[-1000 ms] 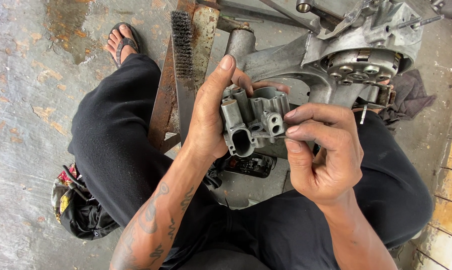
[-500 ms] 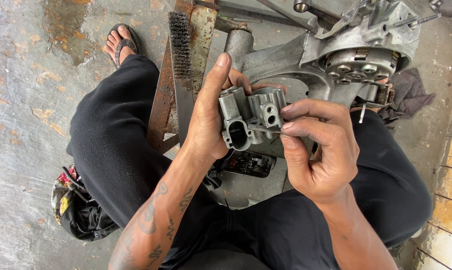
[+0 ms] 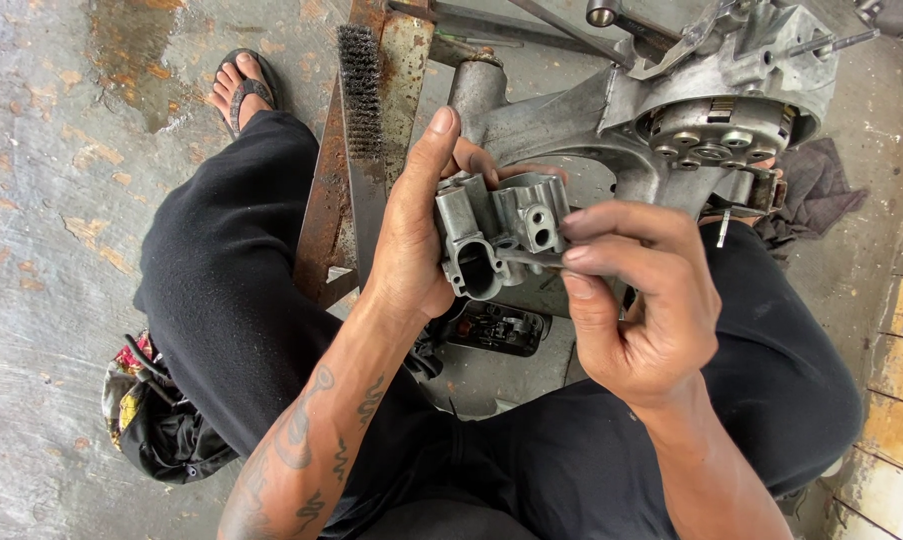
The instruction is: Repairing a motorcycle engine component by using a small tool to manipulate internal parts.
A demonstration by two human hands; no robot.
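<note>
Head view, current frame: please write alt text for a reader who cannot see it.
Seen from above, a seated person's left hand holds a small grey cast-metal part while the right hand pinches a thin metal tool against it. Beyond lie a large engine casing, a wire brush on a rusty steel bar, and stained concrete floor.

The one head-worn camera is looking steeply down from just above the seated person's lap, sitting close to both hands (they are filling mid-frame). It is facing forward over the knees toward the concrete floor [image 3: 51, 220].
</note>
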